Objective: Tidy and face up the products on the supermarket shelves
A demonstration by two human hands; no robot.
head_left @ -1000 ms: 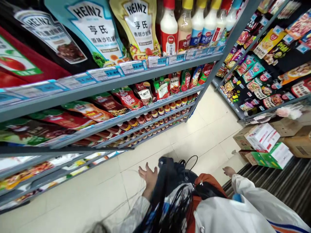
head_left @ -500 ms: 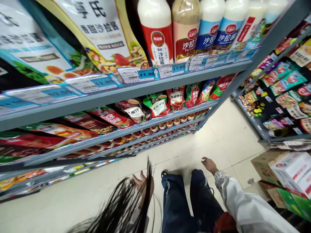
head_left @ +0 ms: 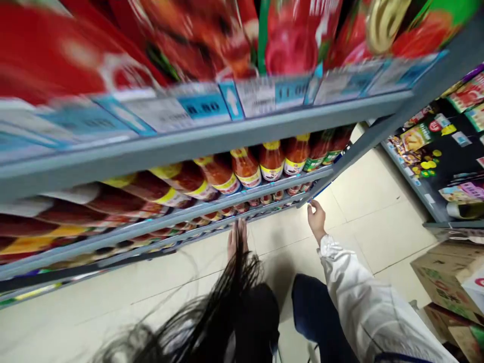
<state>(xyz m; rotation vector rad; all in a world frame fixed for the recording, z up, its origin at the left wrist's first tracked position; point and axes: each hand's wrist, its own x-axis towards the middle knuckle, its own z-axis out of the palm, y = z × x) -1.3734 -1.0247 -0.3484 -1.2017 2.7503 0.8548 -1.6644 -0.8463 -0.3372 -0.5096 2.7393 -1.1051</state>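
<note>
My left hand (head_left: pixel 237 239) reaches towards the lower shelves, fingers stretched and nothing seen in it. Strands of dark hair cover part of that hand. It is nearest to the edge of a low shelf with small red-filled jars (head_left: pixel 265 199); whether it touches the edge I cannot tell. My right hand (head_left: pixel 316 220), below a white sleeve (head_left: pixel 350 277), is near the foot of the shelf post (head_left: pixel 350 154). Its fingers are loosely bent, with nothing seen in them. Above both hands stands a row of red sauce bottles (head_left: pixel 271 161) with yellow bands.
Red pouches (head_left: pixel 291 40) fill the upper shelf above price labels (head_left: pixel 204 107). Across the tiled floor (head_left: pixel 363 201), a rack of packets (head_left: pixel 431 146) is at the right. Cardboard boxes (head_left: pixel 442 277) are stacked at the lower right. Two bent knees in dark trousers (head_left: pixel 321 312) are below.
The view has dropped to lower shelves, and my knees are now bent. Both hands have moved forward towards the shelf unit. The salad dressing bottles have left the view.
</note>
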